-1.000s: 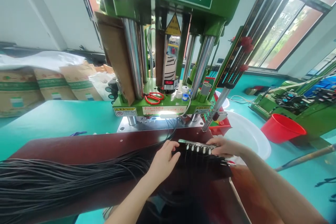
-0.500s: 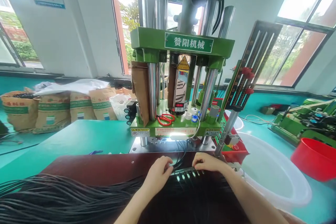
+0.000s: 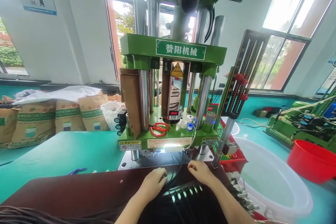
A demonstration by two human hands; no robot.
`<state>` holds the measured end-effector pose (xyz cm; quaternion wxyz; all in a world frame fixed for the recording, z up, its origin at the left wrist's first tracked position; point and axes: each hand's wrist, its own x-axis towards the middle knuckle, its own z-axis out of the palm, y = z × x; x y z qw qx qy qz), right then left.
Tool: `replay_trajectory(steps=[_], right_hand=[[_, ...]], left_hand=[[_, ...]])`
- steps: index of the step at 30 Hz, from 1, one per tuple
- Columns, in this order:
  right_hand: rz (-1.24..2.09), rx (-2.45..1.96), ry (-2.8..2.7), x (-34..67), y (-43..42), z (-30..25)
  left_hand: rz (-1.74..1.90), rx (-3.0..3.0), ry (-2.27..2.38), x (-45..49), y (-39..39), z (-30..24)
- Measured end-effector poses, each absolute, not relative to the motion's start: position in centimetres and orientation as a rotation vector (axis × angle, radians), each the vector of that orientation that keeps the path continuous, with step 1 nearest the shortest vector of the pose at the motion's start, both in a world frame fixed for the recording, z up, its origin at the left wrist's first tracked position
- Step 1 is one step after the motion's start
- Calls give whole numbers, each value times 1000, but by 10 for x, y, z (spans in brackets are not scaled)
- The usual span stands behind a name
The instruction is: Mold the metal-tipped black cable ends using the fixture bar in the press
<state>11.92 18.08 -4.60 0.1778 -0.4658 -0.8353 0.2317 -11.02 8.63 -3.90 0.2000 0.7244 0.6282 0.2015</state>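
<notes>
My left hand (image 3: 153, 182) and my right hand (image 3: 199, 172) lie close together on a dark brown worktable (image 3: 78, 190), just in front of a green vertical press machine (image 3: 170, 112). Both have their fingers curled down onto thin black cables (image 3: 176, 162) that run under the press. Right below my hands sits a row of metal plug ends (image 3: 186, 192) on a dark fixture. What each hand pinches is too small to make out.
Red scissors (image 3: 159, 128) and small tape rolls rest on the press base. A white plastic tub (image 3: 275, 185) stands at the right, a red bucket (image 3: 311, 161) beyond it. Brown sacks (image 3: 52, 119) line the left wall. A black cable bundle (image 3: 39, 213) trails off lower left.
The view has tilted upward, showing more of the press. My hands have moved forward from the plug row to the cables at the press opening, closer together.
</notes>
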Motion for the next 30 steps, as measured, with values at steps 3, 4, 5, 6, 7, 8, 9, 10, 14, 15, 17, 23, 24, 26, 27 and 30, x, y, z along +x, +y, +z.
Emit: replay_trajectory(steps=[3, 4, 5, 6, 7, 8, 9, 10, 14, 15, 17, 23, 24, 26, 27, 30], right_hand=[[595, -1335, -2424, 119, 178, -43], [570, -1339, -2447, 119, 178, -42], [545, -1343, -2466, 120, 177, -41], [528, -1347, -2478, 120, 177, -41], [521, -1350, -2481, 120, 177, -41], [517, -1353, -2481, 121, 177, -42], [518, -1356, -2481, 121, 177, -43], [521, -1359, -2479, 121, 177, -43], [526, -1362, -2477, 122, 177, -44], [524, -1359, -2478, 122, 176, -44], [519, -1353, -2480, 122, 176, -44], [519, -1348, -2488, 122, 177, -44], [519, -1348, -2489, 122, 177, -45], [520, -1350, -2486, 122, 176, -45], [521, -1351, -2484, 122, 176, -46], [528, -1345, -2480, 121, 177, -52]], left_hand=[[555, 2031, 1743, -113, 88, -42], [555, 2035, 1738, -113, 89, -43], [552, 2038, 1736, -114, 89, -44], [545, 2041, 1734, -114, 90, -44], [537, 2041, 1737, -115, 90, -45], [529, 2040, 1741, -115, 89, -45], [524, 2038, 1743, -115, 89, -44], [526, 2039, 1744, -115, 88, -43], [532, 2039, 1728, -115, 86, -41], [530, 2036, 1725, -115, 86, -41], [531, 2032, 1719, -116, 87, -42], [551, 2022, 1706, -117, 87, -43], [558, 2022, 1702, -117, 87, -44], [566, 2018, 1698, -117, 87, -45], [567, 2014, 1697, -117, 88, -47], [578, 2003, 1687, -118, 89, -54]])
